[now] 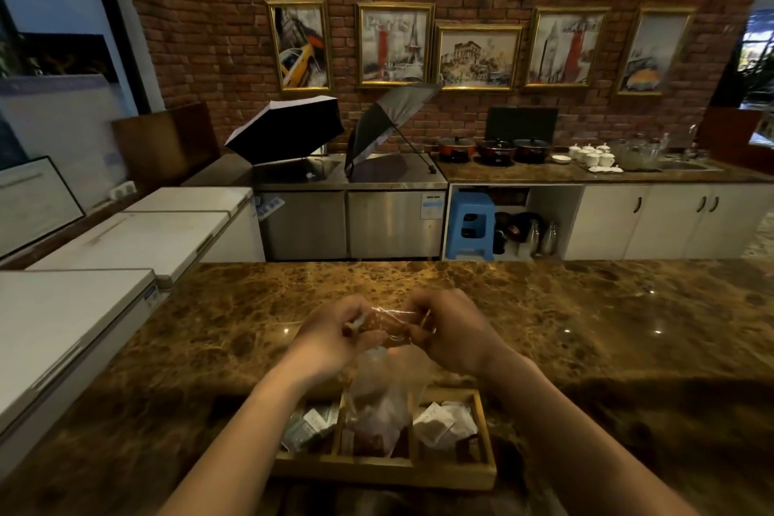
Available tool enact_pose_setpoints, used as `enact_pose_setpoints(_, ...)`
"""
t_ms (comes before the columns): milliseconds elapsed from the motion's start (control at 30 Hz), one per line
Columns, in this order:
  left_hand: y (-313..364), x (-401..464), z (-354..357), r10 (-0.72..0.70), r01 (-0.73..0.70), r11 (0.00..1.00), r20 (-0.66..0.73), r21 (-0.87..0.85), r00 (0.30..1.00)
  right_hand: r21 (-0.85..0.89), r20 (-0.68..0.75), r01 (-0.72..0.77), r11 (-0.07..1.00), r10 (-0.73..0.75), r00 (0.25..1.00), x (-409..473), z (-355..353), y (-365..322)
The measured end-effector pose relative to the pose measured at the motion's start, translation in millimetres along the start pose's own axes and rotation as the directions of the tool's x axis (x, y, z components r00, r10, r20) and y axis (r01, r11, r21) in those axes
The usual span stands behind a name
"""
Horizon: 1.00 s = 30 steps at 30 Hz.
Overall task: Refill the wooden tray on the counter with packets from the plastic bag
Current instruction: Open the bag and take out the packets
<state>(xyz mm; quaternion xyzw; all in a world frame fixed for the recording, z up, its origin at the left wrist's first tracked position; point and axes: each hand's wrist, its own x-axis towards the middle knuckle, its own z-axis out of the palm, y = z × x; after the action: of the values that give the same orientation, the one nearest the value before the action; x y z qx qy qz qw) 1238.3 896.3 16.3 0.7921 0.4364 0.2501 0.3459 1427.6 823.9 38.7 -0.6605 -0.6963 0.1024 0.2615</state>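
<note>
A: Item one, plastic bag (379, 398). Location?

B: Held up above the marble tabletop (586, 306), hanging down over the middle compartment of the wooden tray (385, 469). Left hand (331, 337) and right hand (450, 333) are close together at the bag's mouth, fingers of each curled and pinching the film, with reddish-brown packets (383, 327) bunched between them.

A: Handling of the bag?

B: Thin, clear, limp film; likely light and a little slippery. It sags under a dark cluster of contents near the bottom. Best taken at the gathered top edge, as now, or supported from beneath.

A: Item two, the packets.

B: Small, flat, probably crinkly sachets. Judged light and not fragile; a pinch at one end should do. How many sit in the hands cannot be told.

A: Item three, the tray.

B: Rigid wood, three compartments, on the tabletop close to the person. Left compartment holds pale packets (312, 425); right holds white ones (444, 423); the middle is mostly hidden behind the bag.

A: Stage of task?

B: Apparently drawing packets out at the bag mouth, none yet released into the tray.
</note>
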Motion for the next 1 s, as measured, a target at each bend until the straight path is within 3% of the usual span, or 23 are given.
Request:
enact_pose_setpoints(300,26.8,12.9,0.3,0.147,-0.149,0.989,-0.072,-0.022,0.987,0.016,-0.151,0.107,0.994,-0.103,0.983,-2.4,-27.9,2.5)
enact_pose_setpoints(467,41.2,16.3,21.9,0.256,-0.262,0.955,-0.055,-0.139,0.965,-0.042,-0.182,0.045,0.998,-0.052,0.982,-12.3,-46.3,16.2)
enact_pose_setpoints(633,44.2,15.9,52.5,0.181,-0.178,0.971,0.007,-0.158,0.983,-0.026,-0.132,-0.097,0.995,0.093,0.987,-28.5,-51.1,38.1)
enact_pose_setpoints(1000,45.6,20.1,57.8,0.119,-0.117,0.983,0.005,-0.140,0.993,-0.018,-0.194,-0.058,0.998,0.053,0.980,-35.0,-56.3,49.3)
